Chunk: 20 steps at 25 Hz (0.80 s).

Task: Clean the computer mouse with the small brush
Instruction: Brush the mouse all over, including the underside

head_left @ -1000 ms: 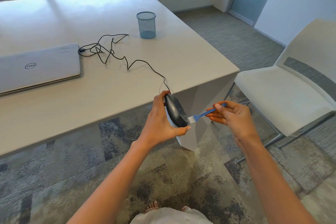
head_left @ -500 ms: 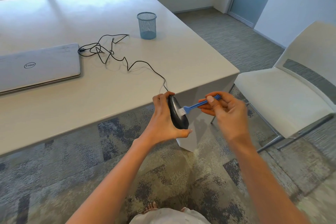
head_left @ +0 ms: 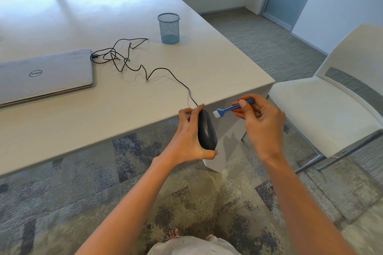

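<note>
My left hand (head_left: 186, 138) grips a black wired computer mouse (head_left: 206, 130), held on edge in the air just off the table's front corner. Its black cable (head_left: 149, 72) trails back over the table in loose tangles. My right hand (head_left: 262, 124) pinches the handle of a small blue brush (head_left: 229, 108) with white bristles. The bristles point left and sit a short gap to the right of the mouse's upper end, not touching it.
A white table (head_left: 124, 99) carries a closed silver laptop (head_left: 43, 74) at the left and a blue mesh cup (head_left: 169, 28) towards the back. A white chair (head_left: 323, 105) stands to the right. Patterned carpet (head_left: 124, 172) lies below my arms.
The brush swept up along the mouse from its lower end to its upper end and has now lifted just clear of it. My left hand turned the mouse more edge-on.
</note>
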### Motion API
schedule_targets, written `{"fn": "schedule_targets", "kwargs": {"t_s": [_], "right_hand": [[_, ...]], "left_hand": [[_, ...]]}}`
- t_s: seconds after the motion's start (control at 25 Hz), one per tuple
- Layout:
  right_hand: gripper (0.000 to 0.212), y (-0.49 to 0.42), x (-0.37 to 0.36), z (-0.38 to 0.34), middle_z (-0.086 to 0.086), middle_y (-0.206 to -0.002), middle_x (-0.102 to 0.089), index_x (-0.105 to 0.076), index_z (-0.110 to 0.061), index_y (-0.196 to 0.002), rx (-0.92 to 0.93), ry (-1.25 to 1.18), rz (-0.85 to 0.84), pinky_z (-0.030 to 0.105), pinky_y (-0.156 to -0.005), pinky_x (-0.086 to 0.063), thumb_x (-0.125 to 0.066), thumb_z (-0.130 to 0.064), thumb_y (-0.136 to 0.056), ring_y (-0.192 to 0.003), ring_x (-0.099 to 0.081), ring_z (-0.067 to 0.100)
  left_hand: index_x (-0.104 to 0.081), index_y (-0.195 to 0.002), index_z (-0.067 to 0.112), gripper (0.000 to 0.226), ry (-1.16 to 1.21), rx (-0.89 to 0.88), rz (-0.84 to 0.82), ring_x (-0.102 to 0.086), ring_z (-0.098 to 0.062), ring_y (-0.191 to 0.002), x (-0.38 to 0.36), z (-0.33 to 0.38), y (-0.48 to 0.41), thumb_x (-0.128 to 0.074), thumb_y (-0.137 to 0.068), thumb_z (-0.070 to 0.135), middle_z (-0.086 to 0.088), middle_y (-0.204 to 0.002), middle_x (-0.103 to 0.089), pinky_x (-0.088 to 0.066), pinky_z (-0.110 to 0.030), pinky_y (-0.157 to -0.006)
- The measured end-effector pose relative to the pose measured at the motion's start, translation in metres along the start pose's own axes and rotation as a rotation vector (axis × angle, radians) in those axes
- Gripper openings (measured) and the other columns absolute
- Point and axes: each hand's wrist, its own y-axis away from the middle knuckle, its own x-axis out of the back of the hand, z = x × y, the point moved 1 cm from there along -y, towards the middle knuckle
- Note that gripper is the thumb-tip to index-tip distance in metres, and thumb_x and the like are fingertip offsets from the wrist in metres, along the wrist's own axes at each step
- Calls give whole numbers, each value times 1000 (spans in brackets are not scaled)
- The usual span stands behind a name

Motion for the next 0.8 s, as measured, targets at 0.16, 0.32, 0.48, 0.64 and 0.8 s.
{"fn": "schedule_targets", "kwargs": {"t_s": [0.16, 0.32, 0.48, 0.64, 0.8], "right_hand": [[8, -2, -4, -3, -9, -88, -77, -69, -18, -95, 14, -91, -78, 23, -76, -61, -62, -16, -97, -82, -76, 8], [8, -6, 0, 1, -12, -86, -75, -68, -19, -95, 31, 33, -19, 29, -77, -63, -62, -16, -97, -79, -75, 3], [10, -3, -4, -1, -11, -91, -76, -71, -18, -103, 146, -2, -42, 32, -79, -63, -63, -20, -97, -86, -75, 5], [11, 4, -5, 0, 3, -92, -78, -71, -13, -103, 227, 77, -193, 42, -78, -63, -63, -16, -96, -89, -75, 13], [8, 0, 8, -3, 1, -89, -77, -70, -9, -98, 128, 22, -411, 28, -80, -62, -63, -11, -95, -88, -75, 7]], "left_hand": [[1, -158, 20, 136, -16, 11, 8, -35, -27, -129, 1, -2, -1, -92, -60, 41, 8, -137, -16, -49, -39, -103], [0, -158, 20, 135, -25, 24, 2, -31, -21, -133, 3, -1, 0, -91, -61, 44, 4, -141, -25, -42, -42, -108], [-8, -155, 19, 129, -7, 30, 3, -31, -18, -133, 4, 2, 0, -91, -59, 43, 0, -141, -30, -41, -42, -109], [-13, -154, 17, 127, 1, 39, 10, -35, -20, -131, 5, 2, 0, -92, -58, 42, -1, -140, -32, -43, -43, -107], [-15, -154, 17, 124, -28, 48, -2, -39, -21, -128, 7, -1, 3, -92, -60, 43, -2, -140, -32, -44, -39, -105]]}}
